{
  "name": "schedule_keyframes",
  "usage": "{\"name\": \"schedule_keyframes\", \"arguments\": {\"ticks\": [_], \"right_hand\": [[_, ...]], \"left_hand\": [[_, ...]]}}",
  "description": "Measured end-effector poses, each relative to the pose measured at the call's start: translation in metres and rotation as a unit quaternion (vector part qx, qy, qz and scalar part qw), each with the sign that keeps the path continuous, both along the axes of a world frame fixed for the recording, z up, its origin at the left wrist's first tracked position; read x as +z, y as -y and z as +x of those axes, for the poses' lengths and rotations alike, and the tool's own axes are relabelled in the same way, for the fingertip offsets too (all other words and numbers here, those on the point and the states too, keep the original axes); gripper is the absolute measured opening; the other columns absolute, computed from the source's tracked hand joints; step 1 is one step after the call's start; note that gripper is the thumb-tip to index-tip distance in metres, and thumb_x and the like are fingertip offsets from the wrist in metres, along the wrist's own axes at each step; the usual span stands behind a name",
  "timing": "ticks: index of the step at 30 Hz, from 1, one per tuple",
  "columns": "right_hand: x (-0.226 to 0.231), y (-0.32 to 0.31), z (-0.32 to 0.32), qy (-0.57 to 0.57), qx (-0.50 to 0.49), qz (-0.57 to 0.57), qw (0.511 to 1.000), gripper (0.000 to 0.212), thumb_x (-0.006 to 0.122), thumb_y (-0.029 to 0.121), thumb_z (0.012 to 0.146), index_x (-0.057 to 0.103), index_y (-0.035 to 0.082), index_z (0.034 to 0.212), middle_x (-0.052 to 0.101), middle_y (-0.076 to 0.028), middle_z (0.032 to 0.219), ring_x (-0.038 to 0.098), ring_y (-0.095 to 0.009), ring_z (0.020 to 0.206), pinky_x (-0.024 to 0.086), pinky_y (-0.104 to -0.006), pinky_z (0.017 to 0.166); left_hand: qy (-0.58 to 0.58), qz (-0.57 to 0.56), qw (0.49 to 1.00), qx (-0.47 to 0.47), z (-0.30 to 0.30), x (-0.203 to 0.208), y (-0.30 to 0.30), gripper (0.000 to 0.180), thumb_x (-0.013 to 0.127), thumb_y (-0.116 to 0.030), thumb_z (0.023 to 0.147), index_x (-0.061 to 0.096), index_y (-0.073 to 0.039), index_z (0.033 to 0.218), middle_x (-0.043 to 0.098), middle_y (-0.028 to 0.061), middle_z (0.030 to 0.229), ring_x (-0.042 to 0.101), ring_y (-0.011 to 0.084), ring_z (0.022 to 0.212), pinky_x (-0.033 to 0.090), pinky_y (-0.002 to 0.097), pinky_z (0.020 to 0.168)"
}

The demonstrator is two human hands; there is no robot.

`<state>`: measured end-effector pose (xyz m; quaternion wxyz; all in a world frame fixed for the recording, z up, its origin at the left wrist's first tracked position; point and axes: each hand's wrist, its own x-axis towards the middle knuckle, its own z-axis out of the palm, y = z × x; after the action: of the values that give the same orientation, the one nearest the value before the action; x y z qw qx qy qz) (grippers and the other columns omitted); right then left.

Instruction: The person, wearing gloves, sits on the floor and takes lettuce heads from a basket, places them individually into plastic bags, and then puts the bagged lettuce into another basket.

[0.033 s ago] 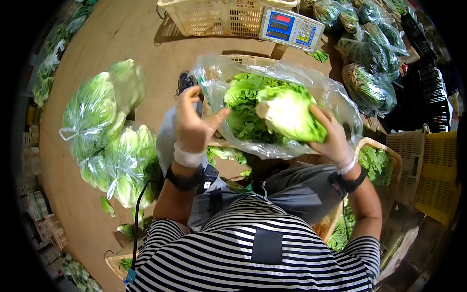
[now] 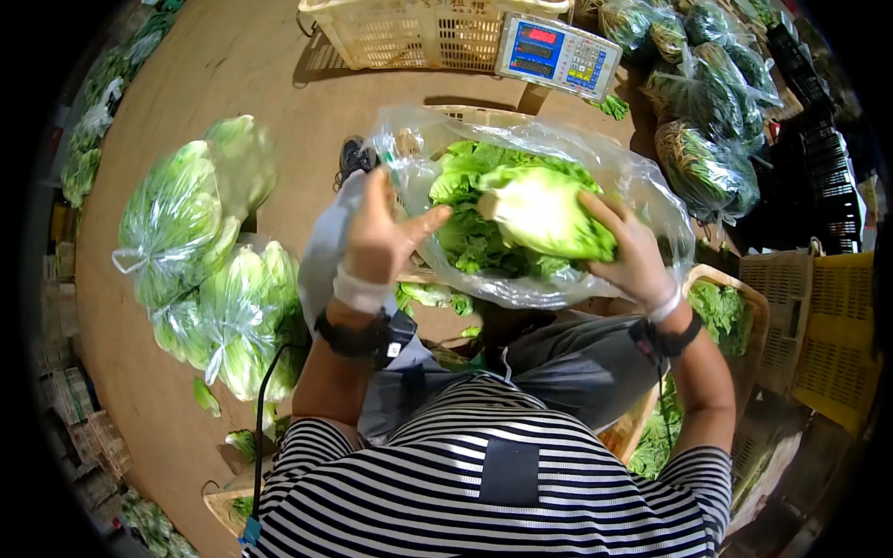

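My right hand point(image 2: 637, 256) is closed round the right end of a head of lettuce point(image 2: 549, 212), its pale cut stem pointing left. This head is above an open clear plastic bag point(image 2: 642, 177) with more green lettuce point(image 2: 465, 167) inside. At the bag's left edge, my left hand point(image 2: 379, 232) is open, thumb apart from the fingers and nothing held in it. The bag sits in front of my lap, over a crate point(image 2: 474, 113) whose rim shows behind it.
Tied clear bags of lettuce point(image 2: 177, 219) lie on the floor at left. A scale display point(image 2: 558, 56) stands beside a cream crate point(image 2: 400, 42) at the far side. Bagged greens point(image 2: 707, 167) are piled far right, near a yellow crate point(image 2: 842, 325). A lettuce crate point(image 2: 716, 312) is right of my knee.
The lettuce head in my right hand has shifted slightly left and tilted. My left hand has moved a little to the right, still open.
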<state>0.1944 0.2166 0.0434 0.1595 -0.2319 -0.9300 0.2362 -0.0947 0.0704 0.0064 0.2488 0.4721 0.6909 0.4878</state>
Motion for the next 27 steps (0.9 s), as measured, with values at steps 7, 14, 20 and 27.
{"name": "schedule_keyframes", "arguments": {"ticks": [7, 14, 20, 27], "right_hand": [[-0.059, -0.059, -0.133, 0.165, 0.036, 0.071, 0.983, 0.069, 0.069, 0.01, 0.064, 0.046, 0.023, 0.128, 0.055, -0.012, 0.09, 0.057, -0.032, 0.085, 0.048, -0.0395, 0.07], [-0.171, -0.065, -0.188, 0.269, 0.033, 0.136, 0.953, 0.073, 0.059, 0.049, 0.078, 0.025, 0.031, 0.14, 0.018, -0.015, 0.147, 0.016, -0.037, 0.135, 0.021, -0.0603, 0.102], [-0.19, -0.072, -0.181, 0.264, -0.009, 0.124, 0.957, 0.072, 0.055, 0.049, 0.079, 0.022, 0.034, 0.141, 0.017, -0.013, 0.148, 0.018, -0.036, 0.135, 0.019, -0.0609, 0.103], [-0.107, -0.064, -0.107, 0.015, -0.098, 0.044, 0.994, 0.048, 0.064, 0.035, 0.075, 0.056, 0.024, 0.12, 0.032, -0.015, 0.14, 0.032, -0.038, 0.127, 0.028, -0.0542, 0.101]], "left_hand": [[0.545, 0.012, 0.816, -0.191, -0.051, 0.049, -0.068, 0.064, 0.055, -0.03, 0.087, 0.027, 0.001, 0.136, 0.055, 0.0026, 0.082, 0.053, 0.0105, 0.068, 0.046, 0.0219, 0.057], [0.466, 0.102, 0.865, -0.159, -0.047, 0.051, -0.05, 0.113, 0.067, -0.059, 0.07, 0.011, 0.015, 0.135, 0.037, -0.0038, 0.051, 0.028, 0.0042, 0.037, 0.028, 0.0193, 0.033], [0.439, 0.068, 0.876, -0.187, -0.039, 0.041, -0.049, 0.118, 0.067, -0.065, 0.066, 0.015, 0.016, 0.134, 0.041, -0.002, 0.055, 0.034, 0.0057, 0.04, 0.031, 0.02, 0.037], [0.525, 0.121, 0.818, -0.203, -0.078, 0.025, -0.046, 0.087, 0.052, -0.052, 0.084, 0.017, 0.007, 0.137, 0.047, -0.0002, 0.065, 0.035, 0.0086, 0.049, 0.031, 0.0215, 0.039]]}}
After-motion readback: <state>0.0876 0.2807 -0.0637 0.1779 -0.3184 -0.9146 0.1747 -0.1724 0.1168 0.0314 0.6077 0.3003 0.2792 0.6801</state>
